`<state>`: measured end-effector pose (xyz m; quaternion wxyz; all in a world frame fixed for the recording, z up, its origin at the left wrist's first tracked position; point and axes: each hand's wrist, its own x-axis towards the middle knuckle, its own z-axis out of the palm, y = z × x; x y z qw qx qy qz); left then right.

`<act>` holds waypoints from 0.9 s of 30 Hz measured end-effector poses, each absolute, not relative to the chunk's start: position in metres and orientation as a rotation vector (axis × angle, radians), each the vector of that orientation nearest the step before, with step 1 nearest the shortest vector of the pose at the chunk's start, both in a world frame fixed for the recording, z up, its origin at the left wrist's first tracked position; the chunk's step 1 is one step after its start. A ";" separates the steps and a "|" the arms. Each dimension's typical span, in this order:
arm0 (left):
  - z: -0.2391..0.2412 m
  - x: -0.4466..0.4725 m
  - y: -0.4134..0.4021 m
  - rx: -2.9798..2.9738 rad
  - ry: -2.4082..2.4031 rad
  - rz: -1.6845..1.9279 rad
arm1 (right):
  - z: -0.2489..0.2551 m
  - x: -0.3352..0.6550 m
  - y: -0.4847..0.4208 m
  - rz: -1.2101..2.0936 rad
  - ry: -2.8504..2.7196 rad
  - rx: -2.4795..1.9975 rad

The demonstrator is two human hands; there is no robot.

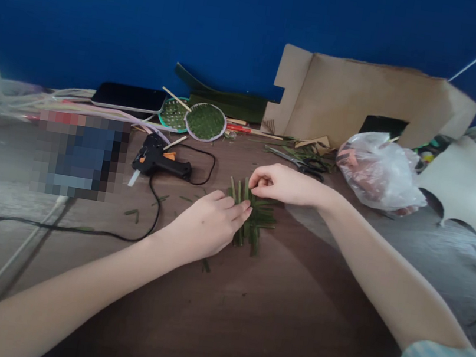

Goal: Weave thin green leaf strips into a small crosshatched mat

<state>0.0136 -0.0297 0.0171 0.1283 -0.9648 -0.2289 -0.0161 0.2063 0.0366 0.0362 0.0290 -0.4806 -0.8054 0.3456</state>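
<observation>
Green leaf strips [253, 245] lie crossed over one another in a small woven patch on the brown table. My left hand [208, 225] comes in from the left, with its fingers together and pressed down on the patch. At the patch's far edge, my right hand [286, 184] has thumb and forefinger pinched at the end of a strip. The fingertips partly hide what they grip. Small leaf scraps [132, 214] are scattered to the left of the patch.
Left of my hands lies a black glue gun [163, 158] with its cord. Two round woven leaf pieces [205, 122] and a phone [129, 97] are behind it. Scissors [296, 161], a plastic bag [380, 171] and cut cardboard [366, 96] stand at the back right.
</observation>
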 end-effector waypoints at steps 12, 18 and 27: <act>0.016 0.013 -0.030 -2.797 -0.660 -0.083 | 0.038 0.207 0.036 1.092 -2.500 -1.408; 0.019 0.014 -0.030 -2.794 -0.663 -0.073 | 0.037 0.207 0.036 1.109 -2.474 -1.375; 0.016 0.012 -0.029 -2.818 -0.672 -0.075 | 0.040 0.205 0.035 1.270 -2.419 -1.288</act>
